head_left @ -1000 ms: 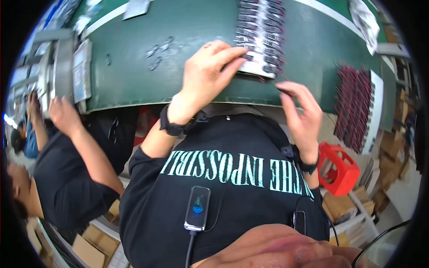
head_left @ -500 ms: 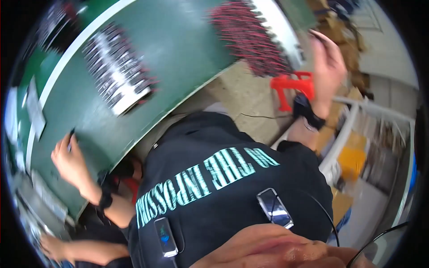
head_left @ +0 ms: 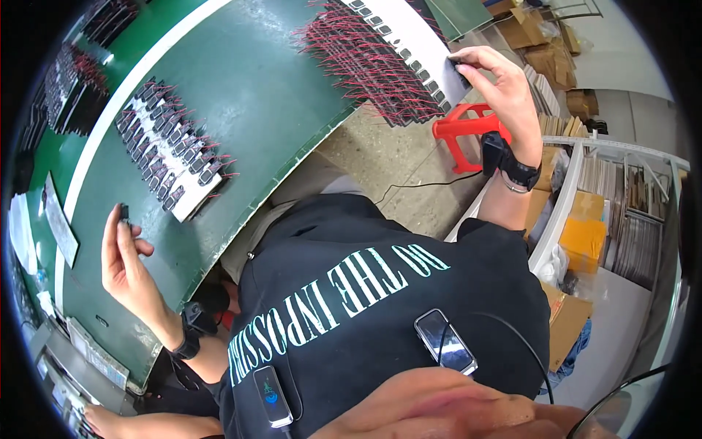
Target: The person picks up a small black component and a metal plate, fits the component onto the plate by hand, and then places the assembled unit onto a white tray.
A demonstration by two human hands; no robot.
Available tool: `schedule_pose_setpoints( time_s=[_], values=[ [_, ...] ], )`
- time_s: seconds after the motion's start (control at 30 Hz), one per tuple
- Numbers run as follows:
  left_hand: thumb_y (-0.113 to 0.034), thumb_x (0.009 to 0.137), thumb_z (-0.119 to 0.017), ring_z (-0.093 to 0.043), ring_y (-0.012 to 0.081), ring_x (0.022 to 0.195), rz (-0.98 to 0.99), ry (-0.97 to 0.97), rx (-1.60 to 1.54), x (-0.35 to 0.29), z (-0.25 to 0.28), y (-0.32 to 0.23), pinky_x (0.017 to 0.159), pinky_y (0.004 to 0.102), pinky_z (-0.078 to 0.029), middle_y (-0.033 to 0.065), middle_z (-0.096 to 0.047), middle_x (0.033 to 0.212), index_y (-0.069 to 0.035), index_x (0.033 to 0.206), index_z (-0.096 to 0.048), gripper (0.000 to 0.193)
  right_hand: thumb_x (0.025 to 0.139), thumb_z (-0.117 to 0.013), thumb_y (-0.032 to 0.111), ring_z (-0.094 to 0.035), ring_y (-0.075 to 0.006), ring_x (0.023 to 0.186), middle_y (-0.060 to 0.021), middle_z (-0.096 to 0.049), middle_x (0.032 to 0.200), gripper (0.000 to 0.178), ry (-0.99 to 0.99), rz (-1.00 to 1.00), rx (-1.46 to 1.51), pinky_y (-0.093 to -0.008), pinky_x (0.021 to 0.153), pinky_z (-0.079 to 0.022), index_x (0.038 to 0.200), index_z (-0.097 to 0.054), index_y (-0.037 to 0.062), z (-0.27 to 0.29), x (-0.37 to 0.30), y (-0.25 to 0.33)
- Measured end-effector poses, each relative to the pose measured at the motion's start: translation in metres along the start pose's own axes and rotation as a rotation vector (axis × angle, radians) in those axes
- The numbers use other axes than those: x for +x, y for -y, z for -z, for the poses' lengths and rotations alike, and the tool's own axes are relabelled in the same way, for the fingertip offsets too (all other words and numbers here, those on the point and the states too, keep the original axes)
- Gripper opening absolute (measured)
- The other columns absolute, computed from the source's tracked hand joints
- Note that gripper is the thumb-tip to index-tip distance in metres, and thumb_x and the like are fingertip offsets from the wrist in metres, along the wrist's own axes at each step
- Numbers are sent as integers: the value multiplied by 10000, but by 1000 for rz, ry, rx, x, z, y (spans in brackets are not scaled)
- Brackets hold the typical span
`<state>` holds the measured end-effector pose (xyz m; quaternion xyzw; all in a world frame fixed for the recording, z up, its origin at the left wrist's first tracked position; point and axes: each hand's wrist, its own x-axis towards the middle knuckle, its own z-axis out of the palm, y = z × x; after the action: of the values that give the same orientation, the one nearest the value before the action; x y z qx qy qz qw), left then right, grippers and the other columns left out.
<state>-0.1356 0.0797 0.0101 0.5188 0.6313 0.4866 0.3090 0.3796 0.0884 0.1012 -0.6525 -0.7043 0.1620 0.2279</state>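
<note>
My left hand is over the left side of the green table, with thumb and fingertips closed on a small black part. Near it lies a white board bearing rows of small black oval parts with red wires. At the upper right, a stack of such wired parts sits beside a white board with a row along its edge. Thumb and forefinger of my right hand pinch a small dark piece at this board's near right end; its kind is unclear.
The green table has a chipped near edge. Below its right end stands a red plastic stool. To the right is a white-framed rack with cardboard boxes. A co-worker's arm shows at lower left; wired parts lie at far left.
My right hand has moved left, to the end of the right-hand board. My left hand has risen slightly and turned, its fingertips still closed on the small black part. The view has shifted a little.
</note>
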Motion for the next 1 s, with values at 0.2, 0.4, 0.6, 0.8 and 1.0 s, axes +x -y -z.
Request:
schedule_pose_setpoints(
  time_s=[0.2,0.4,0.6,0.8,1.0],
  values=[
    [-104,1020,-578,-496,44,733,20,155,-42,-5,-7,-13,651,191,-413,-10,-572,835,-17,1303,-650,304,943,-636,56,-601,-123,922,-37,-627,959,153,96,18,79,-266,872,-479,1071,-624,-26,9,10,-14],
    [-102,972,-652,-545,38,723,108,37,-116,-7,-12,-21,653,191,-455,-24,-631,858,-31,1237,-690,277,939,-626,5,-634,-158,982,-78,-682,1024,154,-402,-44,-32,-290,905,-493,1090,-643,-18,-3,-9,24],
    [-86,955,-671,-642,65,723,-26,82,-83,-27,-42,-26,633,203,-499,38,-729,885,-39,1148,-732,208,941,-583,-69,-663,-142,947,-100,-686,1036,179,103,130,812,-267,863,-524,1105,-643,-28,-140,-1,140],
    [-59,956,-656,-692,102,785,-36,221,-223,-34,-54,-27,712,236,-569,67,-735,902,-24,1181,-710,234,919,-662,-30,-677,-113,914,-57,-694,1015,176,306,141,1084,-238,821,-547,1094,-666,-17,-215,16,183],
    [-7,981,-608,-711,149,879,194,365,-591,-37,-49,-19,796,266,-595,118,-726,1005,41,1272,-638,297,938,-644,-31,-675,-108,928,-49,-691,1019,163,404,46,1112,-238,842,-544,1100,-660,-31,-219,17,185]
  ],
)
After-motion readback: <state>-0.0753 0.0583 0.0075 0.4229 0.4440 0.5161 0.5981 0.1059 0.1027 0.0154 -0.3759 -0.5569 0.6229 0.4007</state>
